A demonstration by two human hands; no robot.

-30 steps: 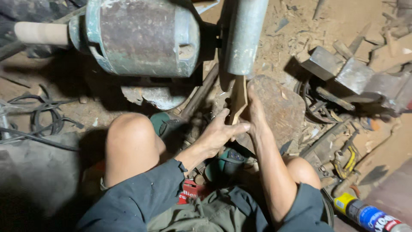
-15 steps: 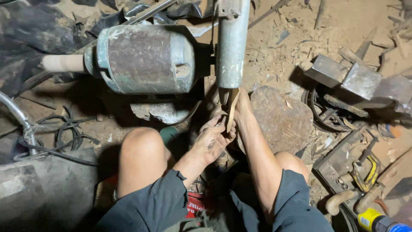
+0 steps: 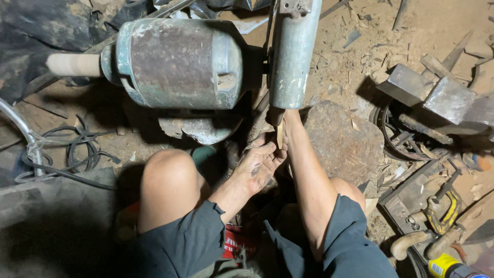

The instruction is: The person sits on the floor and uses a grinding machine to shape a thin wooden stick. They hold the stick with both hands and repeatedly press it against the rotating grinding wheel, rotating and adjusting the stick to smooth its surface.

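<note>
Wood strip (image 3: pixel 280 137), thin and pale, stands nearly upright just under the lower end of the grey-green wheel guard (image 3: pixel 293 56), and both my hands meet on it. My left hand (image 3: pixel 259 167) is dusty, its fingers (image 3: pixel 271 153) curled closed around the strip's lower part. My right hand (image 3: pixel 286 119) reaches up from the other side and sits mostly behind the strip and the guard's shadow, so I cannot tell how tightly those fingers close, only that they are against the wood. Left of the guard sits the rusty drum-shaped motor (image 3: pixel 177 62). A flat brown stone (image 3: pixel 342 141) lies just right of my right forearm on the sawdust-covered floor. My bare knees frame the hands. Hammers with wooden handles (image 3: pixel 411 242) lie at lower right, near a metal anvil block (image 3: pixel 437 95).
</note>
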